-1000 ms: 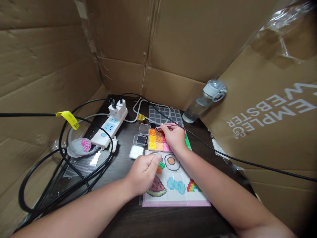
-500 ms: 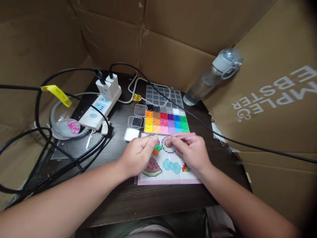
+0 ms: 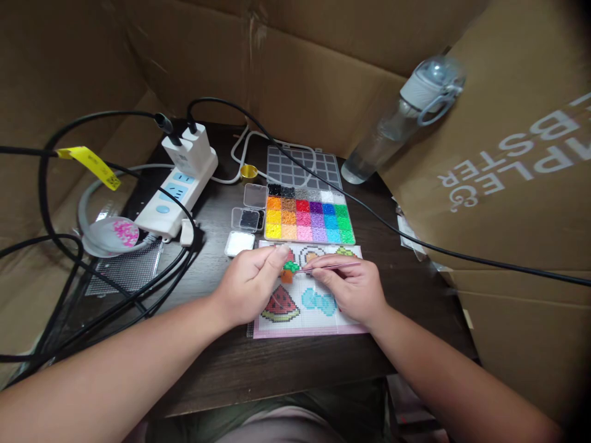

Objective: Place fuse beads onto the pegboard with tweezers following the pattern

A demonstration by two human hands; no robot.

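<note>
My left hand [image 3: 252, 284] is closed, with thumb and fingers pinched at the edge of a small green and orange bead piece [image 3: 288, 272]. Between the fingers of my right hand [image 3: 353, 288] are thin pink tweezers [image 3: 335, 266], their tips pointing left at the bead piece. Both hands are over a pattern sheet [image 3: 295, 329] showing a watermelon slice, a light blue bow and other pixel pictures. Behind the sheet stands a compartment box of coloured beads [image 3: 309, 215].
Small clear boxes hold black beads [image 3: 250, 218] and white beads [image 3: 240, 243]. A power strip [image 3: 178, 197], looped black cables and a dish of pink beads [image 3: 113, 236] lie left. A bottle [image 3: 401, 120] leans at the right; cardboard walls surround the table.
The tweezers in my right hand have swung left, and their tips now reach the green and orange piece. The whole view has shifted slightly.
</note>
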